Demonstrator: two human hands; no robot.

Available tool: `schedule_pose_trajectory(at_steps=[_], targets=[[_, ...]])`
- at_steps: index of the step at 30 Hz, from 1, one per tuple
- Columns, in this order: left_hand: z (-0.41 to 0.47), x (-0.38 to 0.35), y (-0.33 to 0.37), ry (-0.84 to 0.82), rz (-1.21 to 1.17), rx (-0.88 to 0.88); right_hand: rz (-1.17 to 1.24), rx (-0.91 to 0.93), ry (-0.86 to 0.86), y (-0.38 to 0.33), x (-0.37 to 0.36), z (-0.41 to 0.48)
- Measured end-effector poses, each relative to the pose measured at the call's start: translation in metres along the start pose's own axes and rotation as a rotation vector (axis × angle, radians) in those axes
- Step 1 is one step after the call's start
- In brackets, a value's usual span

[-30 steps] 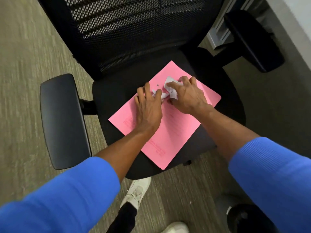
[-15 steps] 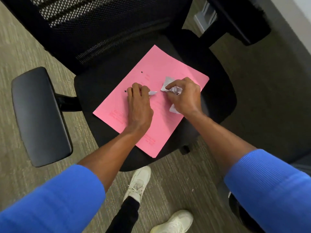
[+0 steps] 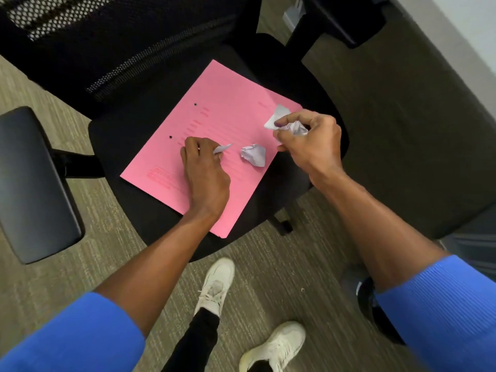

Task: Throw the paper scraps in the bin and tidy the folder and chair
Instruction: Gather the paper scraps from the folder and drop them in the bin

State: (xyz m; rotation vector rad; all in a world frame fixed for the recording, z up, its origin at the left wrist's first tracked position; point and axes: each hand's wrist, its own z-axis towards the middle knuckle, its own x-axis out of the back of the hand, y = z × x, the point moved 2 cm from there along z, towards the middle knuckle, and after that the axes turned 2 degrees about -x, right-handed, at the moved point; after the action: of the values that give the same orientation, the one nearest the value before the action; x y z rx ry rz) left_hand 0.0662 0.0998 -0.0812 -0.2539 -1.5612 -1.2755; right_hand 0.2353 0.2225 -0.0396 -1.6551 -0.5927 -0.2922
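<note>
Left hand (image 3: 205, 173): palm down on the folder at frame centre, fingers curled in, thumb and forefinger pinching a small scrap (image 3: 222, 149) whose pale tip pokes out to the right.
Right hand (image 3: 312, 142): raised just above the folder's right edge, fingers clenched round a wad (image 3: 288, 124) of crumpled white paper; a flat corner of it sticks out toward the upper left.
Loose ball (image 3: 253, 154): a crumpled white scrap lying on the folder between the two hands, touched by neither.
Folder (image 3: 214, 114): pink, closed, lying flat and askew on the chair seat, one corner toward the backrest, another overhanging the seat's front edge at lower centre; two punched holes near its left edge.
Chair (image 3: 128, 124): black, mesh back across the top of the frame, seat at centre, one armrest (image 3: 32, 183) at far left, the other at the upper right.
Edges: the folder's right corner sits near the seat's right rim, just under the right hand; its lower corner juts past the seat.
Open room: bare pink surface in the folder's upper half, above both hands; bare seat to the left of the folder; carpet (image 3: 268, 277) free below the seat apart from two white shoes (image 3: 217, 285).
Bin: a dark round rim shows at lower right, mostly hidden behind the right sleeve; cannot tell for sure what it is.
</note>
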Motion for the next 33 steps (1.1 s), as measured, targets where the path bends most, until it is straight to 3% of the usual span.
schedule_pose_trajectory(at_steps=[7,18,26,33], targets=[[-0.014,-0.001,0.001,-0.02,-0.008,0.008,-0.38,0.286,-0.146,0.005,-0.043,-0.022],[-0.021,0.0,-0.005,-0.06,-0.002,-0.016,-0.653,0.383,-0.151,0.007,-0.066,-0.029],[-0.036,-0.004,0.018,-0.102,-0.041,-0.063,-0.475,0.216,-0.007,0.034,-0.027,-0.055],[-0.084,-0.034,0.071,-0.187,-0.136,-0.158,-0.239,-0.114,0.194,0.106,0.041,-0.114]])
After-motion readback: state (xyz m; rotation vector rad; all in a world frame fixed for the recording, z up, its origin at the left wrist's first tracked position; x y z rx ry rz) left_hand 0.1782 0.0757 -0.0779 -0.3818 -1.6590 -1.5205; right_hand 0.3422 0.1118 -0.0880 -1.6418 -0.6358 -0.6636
